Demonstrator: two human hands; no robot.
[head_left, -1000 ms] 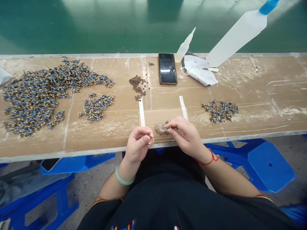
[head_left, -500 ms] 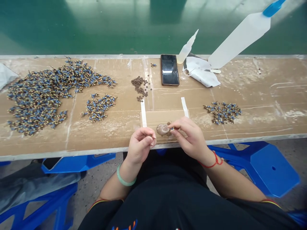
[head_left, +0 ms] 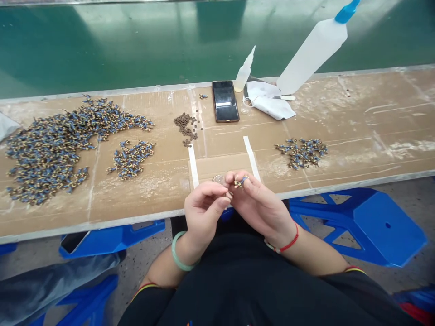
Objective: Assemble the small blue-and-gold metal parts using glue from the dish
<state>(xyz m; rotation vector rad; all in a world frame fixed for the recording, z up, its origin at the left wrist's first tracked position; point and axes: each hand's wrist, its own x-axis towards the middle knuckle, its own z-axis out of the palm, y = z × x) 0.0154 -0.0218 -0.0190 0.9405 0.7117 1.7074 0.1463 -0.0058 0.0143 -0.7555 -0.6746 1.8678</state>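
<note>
Two bare hands meet at the near edge of a long cardboard-covered surface (head_left: 340, 136). The right hand (head_left: 261, 206) pinches a tiny blue-and-tan part (head_left: 240, 182) between its fingertips, raised as if for close work. The left hand (head_left: 204, 210) curls narrow beside it, fingertips touching something too small to make out. Just beyond the hands sits one small round dish (head_left: 218, 179). Farther left lie two heaps of like parts (head_left: 50, 145); right, one smaller heap (head_left: 302, 152). Beyond, one dark bead cluster (head_left: 185, 123), one phone (head_left: 224, 101) and two squeeze bottles (head_left: 312, 50).
</note>
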